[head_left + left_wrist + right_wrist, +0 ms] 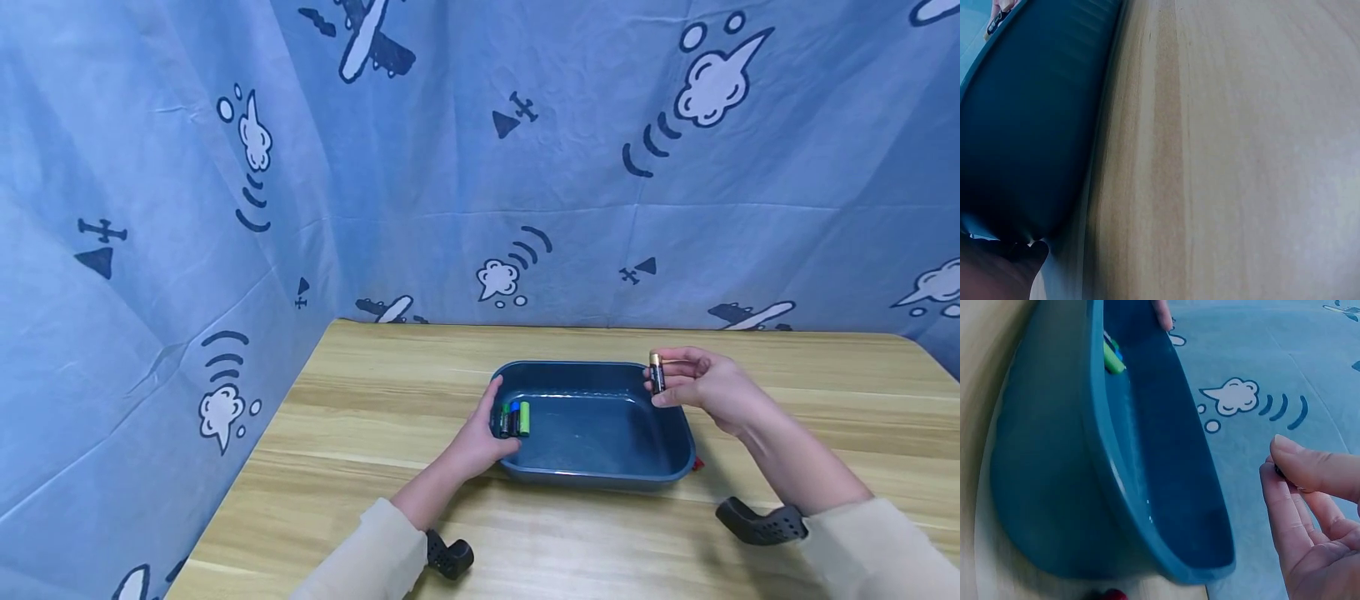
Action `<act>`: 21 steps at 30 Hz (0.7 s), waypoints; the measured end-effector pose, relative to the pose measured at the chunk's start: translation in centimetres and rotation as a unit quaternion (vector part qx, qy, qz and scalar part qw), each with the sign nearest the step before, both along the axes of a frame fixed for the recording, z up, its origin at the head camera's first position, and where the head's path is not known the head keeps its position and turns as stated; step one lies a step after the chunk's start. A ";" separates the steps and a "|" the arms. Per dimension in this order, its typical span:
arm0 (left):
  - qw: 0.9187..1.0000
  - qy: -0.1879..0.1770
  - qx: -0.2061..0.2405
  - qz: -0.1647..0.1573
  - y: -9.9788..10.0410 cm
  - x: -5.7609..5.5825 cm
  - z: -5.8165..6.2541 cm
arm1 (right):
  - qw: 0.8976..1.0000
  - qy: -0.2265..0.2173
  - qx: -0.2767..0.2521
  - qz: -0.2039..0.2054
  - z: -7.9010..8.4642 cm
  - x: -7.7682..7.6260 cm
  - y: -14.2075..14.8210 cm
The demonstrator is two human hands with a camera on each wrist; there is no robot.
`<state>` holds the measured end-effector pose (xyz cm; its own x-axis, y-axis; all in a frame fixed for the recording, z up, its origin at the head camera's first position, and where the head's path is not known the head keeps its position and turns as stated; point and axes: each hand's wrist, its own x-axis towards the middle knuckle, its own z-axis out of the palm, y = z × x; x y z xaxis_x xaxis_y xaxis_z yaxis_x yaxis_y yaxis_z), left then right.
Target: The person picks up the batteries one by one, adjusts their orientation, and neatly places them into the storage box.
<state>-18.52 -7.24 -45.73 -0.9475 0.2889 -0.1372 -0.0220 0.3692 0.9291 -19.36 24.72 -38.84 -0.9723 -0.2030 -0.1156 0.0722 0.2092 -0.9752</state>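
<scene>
A dark blue plastic basin (600,478) sits on the table. My left hand (480,437) holds its left end, thumb across the front corner and fingers along the left rim. Inside that end, three batteries stand side by side: a green-and-black one (505,421), a blue-topped black one (514,419) and a light green one (524,419). Over the basin's back right corner, my right hand (701,383) pinches a black battery with a gold end (657,373) between thumb and fingers. In the right wrist view the fingers (1285,506) mostly hide this battery.
A small red object (698,462) pokes out beside the basin's right end. The wooden table (360,392) runs to a blue printed curtain (420,167) at the back and left. Black wrist mounts (761,523) sit on both wrists.
</scene>
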 end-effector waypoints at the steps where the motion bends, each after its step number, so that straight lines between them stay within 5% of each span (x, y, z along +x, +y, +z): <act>1: 1.000 -0.002 0.000 0.000 0.0 0.0 0.0 | 1.000 -0.001 0.005 -0.001 0.0 0.0 -0.2; 21: 1.000 -0.001 -0.011 0.003 0.1 0.0 0.2 | 0.999 -0.013 0.007 0.032 0.0 -2.0 -3.5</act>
<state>-18.52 -7.14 -45.53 -0.9488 0.2804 -0.1457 -0.0264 0.3891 0.9208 -21.41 21.20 -38.89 -0.9540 -0.2633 -0.1432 0.0831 0.2269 -0.9704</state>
